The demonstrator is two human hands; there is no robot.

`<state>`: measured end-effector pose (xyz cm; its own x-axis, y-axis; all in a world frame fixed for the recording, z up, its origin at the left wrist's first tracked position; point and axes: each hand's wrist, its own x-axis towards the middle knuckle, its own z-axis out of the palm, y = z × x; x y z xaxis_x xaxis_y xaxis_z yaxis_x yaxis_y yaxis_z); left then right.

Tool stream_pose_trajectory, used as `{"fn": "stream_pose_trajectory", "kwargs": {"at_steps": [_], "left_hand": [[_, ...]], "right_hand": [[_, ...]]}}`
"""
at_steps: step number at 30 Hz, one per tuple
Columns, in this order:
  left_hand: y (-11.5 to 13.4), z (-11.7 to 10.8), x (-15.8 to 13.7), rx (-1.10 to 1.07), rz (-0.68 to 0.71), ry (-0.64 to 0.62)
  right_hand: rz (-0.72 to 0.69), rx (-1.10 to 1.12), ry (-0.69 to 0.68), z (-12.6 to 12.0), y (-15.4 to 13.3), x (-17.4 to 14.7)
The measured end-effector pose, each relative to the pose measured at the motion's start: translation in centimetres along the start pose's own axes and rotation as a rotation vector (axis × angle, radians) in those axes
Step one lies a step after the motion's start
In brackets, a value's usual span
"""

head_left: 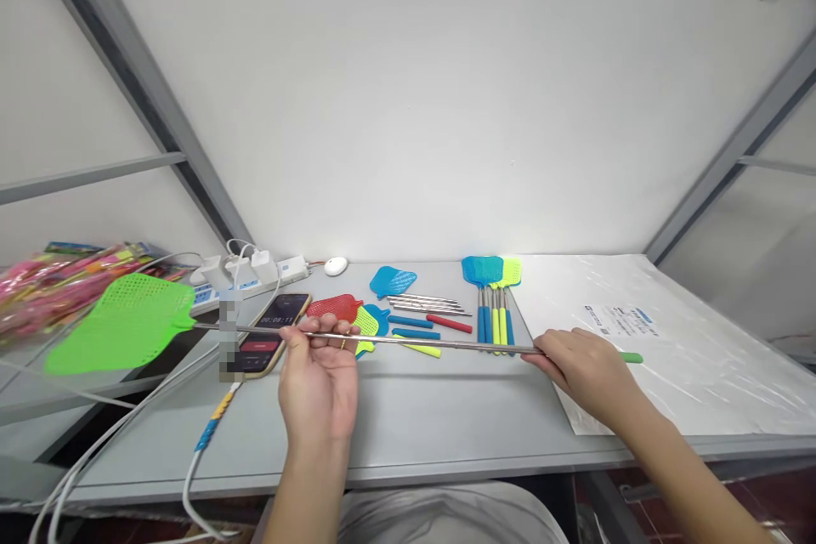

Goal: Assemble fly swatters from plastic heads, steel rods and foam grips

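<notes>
A green fly swatter [124, 325] is stretched out level across my view, its telescopic metal rod drawn long. My left hand [319, 378] is palm up under the rod, thumb and fingers closed around it, with the mesh head out to the left. Farther right, my right hand [583, 374] wraps the rod's thick end, and the tip of the green handle [631, 357] sticks out past it. Behind the rod lie loose swatter heads, among them a red head [335, 306] and a blue head [392, 281], plus bare metal rods [427, 304] and coloured handles such as a red handle [450, 323].
Several assembled swatters [494, 306] lie at the table's back centre. A white wrapped sheet [676, 382] covers the right side. Leftward are a phone [274, 331] showing a timer, a power strip [293, 269], white cables [146, 395] and pink plastic-wrapped packs [57, 289].
</notes>
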<state>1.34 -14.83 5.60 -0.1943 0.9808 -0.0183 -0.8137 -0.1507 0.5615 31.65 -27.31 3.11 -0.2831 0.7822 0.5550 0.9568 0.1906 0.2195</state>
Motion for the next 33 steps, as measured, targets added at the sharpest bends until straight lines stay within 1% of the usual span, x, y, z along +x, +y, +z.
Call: {"fn": "stream_pose_trajectory", "kwargs": {"at_steps": [3, 5, 6, 8, 10, 12, 15, 20, 22, 25, 26, 29, 33], "left_hand": [[-2.8, 0.6, -1.6, 0.033, -0.073, 0.028], [-4.3, 1.1, -2.9, 0.072, -0.15, -0.02], [-4.7, 1.4, -3.4, 0.082, -0.158, -0.053], [-5.1, 1.9, -3.9, 0.087, -0.124, -0.098], [-4.6, 2.2, -3.5, 0.091, -0.085, -0.115], [-3.6, 2.4, -2.6, 0.095, -0.051, -0.119], [-2.0, 2.4, -1.3, 0.069, 0.009, -0.113], [-1.0, 2.6, -0.5, 0.059, -0.013, -0.126], [-0.7, 2.6, -0.1, 0.047, 0.02, -0.074], [0.1, 2.6, 0.7, 0.052, 0.106, 0.053], [0.2, 2.6, 0.8, 0.062, 0.117, 0.068], [-0.1, 2.5, 0.7, 0.087, 0.066, 0.041], [-1.9, 2.2, -0.5, 0.124, -0.026, -0.031]], "right_hand": [[0.002, -0.01, 0.028, 0.2, -0.7, 0.8], [-0.012, -0.005, 0.039, 0.4, -1.4, 1.6], [-0.007, -0.001, 0.044, 0.4, -1.8, 2.0], [0.01, 0.019, 0.041, 0.5, -2.3, 2.4], [0.027, 0.059, 0.023, 0.6, -2.5, 2.4], [0.048, 0.085, 0.003, 0.8, -2.4, 1.9], [0.078, 0.058, 0.01, 1.2, -1.7, 0.8], [0.071, 0.027, 0.021, 1.5, 0.1, -0.7], [0.112, 0.008, 0.024, 1.5, 0.9, -1.1], [0.179, -0.028, 0.052, 1.3, 2.1, -1.3], [0.194, -0.036, 0.069, 1.1, 2.4, -1.4], [0.228, -0.054, 0.111, 0.8, 2.6, -1.3], [0.245, -0.061, 0.106, 0.5, 1.0, -0.6]]}}
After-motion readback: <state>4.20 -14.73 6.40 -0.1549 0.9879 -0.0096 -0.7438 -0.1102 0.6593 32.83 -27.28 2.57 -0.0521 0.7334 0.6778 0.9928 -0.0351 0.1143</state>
